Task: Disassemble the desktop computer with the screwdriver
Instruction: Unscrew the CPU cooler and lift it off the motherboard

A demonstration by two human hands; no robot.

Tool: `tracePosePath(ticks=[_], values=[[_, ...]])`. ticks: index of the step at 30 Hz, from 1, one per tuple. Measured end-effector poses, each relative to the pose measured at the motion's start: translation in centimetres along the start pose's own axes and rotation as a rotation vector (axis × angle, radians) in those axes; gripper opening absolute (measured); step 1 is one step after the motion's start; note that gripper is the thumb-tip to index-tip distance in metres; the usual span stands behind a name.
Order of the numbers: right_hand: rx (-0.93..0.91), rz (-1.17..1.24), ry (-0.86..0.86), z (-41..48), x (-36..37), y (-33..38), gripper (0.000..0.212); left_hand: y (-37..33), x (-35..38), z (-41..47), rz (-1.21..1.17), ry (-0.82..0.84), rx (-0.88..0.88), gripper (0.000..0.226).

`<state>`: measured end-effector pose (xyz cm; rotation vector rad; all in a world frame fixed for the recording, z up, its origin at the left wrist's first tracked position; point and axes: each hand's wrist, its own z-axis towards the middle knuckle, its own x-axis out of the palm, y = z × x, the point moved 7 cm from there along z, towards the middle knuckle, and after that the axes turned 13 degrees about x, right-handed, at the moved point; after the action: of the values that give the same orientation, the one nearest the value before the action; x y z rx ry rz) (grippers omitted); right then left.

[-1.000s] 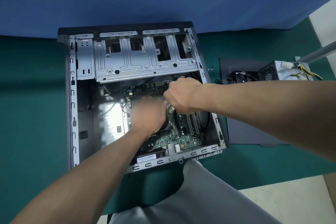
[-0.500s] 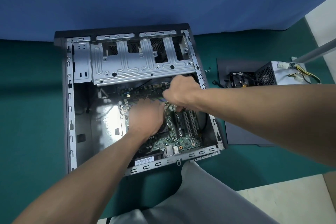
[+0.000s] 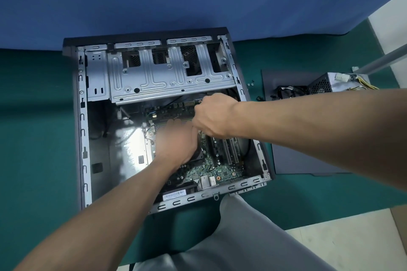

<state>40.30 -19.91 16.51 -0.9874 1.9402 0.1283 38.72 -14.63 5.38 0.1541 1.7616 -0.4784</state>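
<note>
My right grip (image 3: 213, 115) is curled tight over the board (image 3: 220, 171), can't tell on what; left grip (image 3: 176, 142) too blurry to call. Case (image 3: 81, 138) lies open on the table (image 3: 33, 138); PSU (image 3: 323, 83) and panel (image 3: 308, 156) already off, board still in.

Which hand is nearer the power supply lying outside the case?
Right. The right hand is in the case near its right wall, toward the power supply; the left hand sits further left over the motherboard.
</note>
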Motion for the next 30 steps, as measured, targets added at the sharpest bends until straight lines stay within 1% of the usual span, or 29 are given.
tracePosePath(ticks=[1,2,3,4,5,7,8,9,10,11,12,13,14,15,16,17,18,20,22,24,26,27,29,30], values=[[-0.073,-0.053,-0.058,-0.3,-0.3,0.4,0.022,0.0,0.1,0.0,-0.003,0.003,-0.002,0.053],[-0.112,-0.084,-0.075,-0.4,-0.2,0.7,0.024,0.0,0.1,0.0,-0.004,0.003,-0.004,0.051],[-0.126,-0.066,-0.077,-0.4,-0.2,0.8,0.023,0.1,0.1,0.0,-0.003,-0.001,-0.006,0.05],[-0.084,-0.006,-0.045,-0.3,-0.1,0.5,0.019,0.1,0.1,0.0,-0.004,-0.006,-0.006,0.05],[-0.024,0.102,-0.022,-0.2,-0.2,0.0,0.015,0.1,0.1,0.0,-0.004,-0.012,-0.004,0.052],[0.159,0.413,0.05,0.2,0.3,-1.4,0.031,0.1,0.1,-0.1,0.011,-0.011,0.005,0.057],[0.281,0.584,0.083,0.4,0.8,-2.2,0.036,0.1,0.2,0.0,0.016,-0.009,0.011,0.058],[0.425,0.75,0.118,0.5,1.2,-2.9,0.037,0.0,0.2,0.0,0.017,-0.011,0.013,0.058],[0.571,0.917,0.179,0.6,2.0,-3.6,0.033,0.1,0.1,0.0,0.019,-0.015,0.011,0.057],[0.697,1.103,0.288,0.7,2.9,-3.8,0.026,0.1,0.1,0.0,0.023,-0.016,0.007,0.057],[0.789,1.265,0.451,0.4,3.8,-3.5,0.02,0.1,0.2,0.0,0.025,-0.015,0.005,0.057],[0.835,1.37,0.62,0.0,4.4,-2.8,0.017,0.1,0.3,0.0,0.026,-0.013,0.007,0.058],[0.826,1.407,0.719,-0.3,4.6,-2.4,0.018,0.1,0.3,0.0,0.026,-0.015,0.01,0.059],[0.762,1.423,0.73,0.0,4.3,-2.3,0.021,0.1,0.4,0.0,0.026,-0.016,0.01,0.059],[0.673,1.404,0.667,0.6,3.8,-2.4,0.026,0.1,0.4,0.0,0.023,-0.015,0.007,0.06],[0.583,1.303,0.562,1.0,3.1,-2.5,0.029,0.2,0.4,0.0,0.017,-0.014,0.003,0.061],[0.505,1.091,0.464,1.1,2.4,-2.6,0.032,0.2,0.4,0.0,0.012,-0.015,0.0,0.063],[0.412,0.61,0.34,0.8,1.1,-2.4,0.034,0.1,0.3,0.1,0.007,-0.024,0.003,0.065],[0.307,0.334,0.248,0.7,0.6,-2.2,0.03,0.0,0.1,0.0,0.005,-0.032,0.008,0.065],[0.126,0.106,0.121,0.3,0.0,-1.2,0.025,0.0,0.1,0.0,0.002,-0.036,0.006,0.065],[-0.079,-0.029,-0.006,-0.4,0.0,-0.1,0.022,0.0,0.1,0.0,0.004,-0.037,0.006,0.062],[-0.122,-0.045,-0.029,-0.6,0.0,0.0,0.021,0.1,0.2,0.0,0.01,-0.038,0.006,0.062],[-0.095,0.014,-0.014,-0.6,0.1,-0.4,0.023,0.1,0.2,0.0,0.014,-0.044,0.004,0.063],[-0.034,0.109,0.017,-0.4,0.2,-0.9,0.025,0.1,0.2,0.0,0.015,-0.05,0.002,0.064]])
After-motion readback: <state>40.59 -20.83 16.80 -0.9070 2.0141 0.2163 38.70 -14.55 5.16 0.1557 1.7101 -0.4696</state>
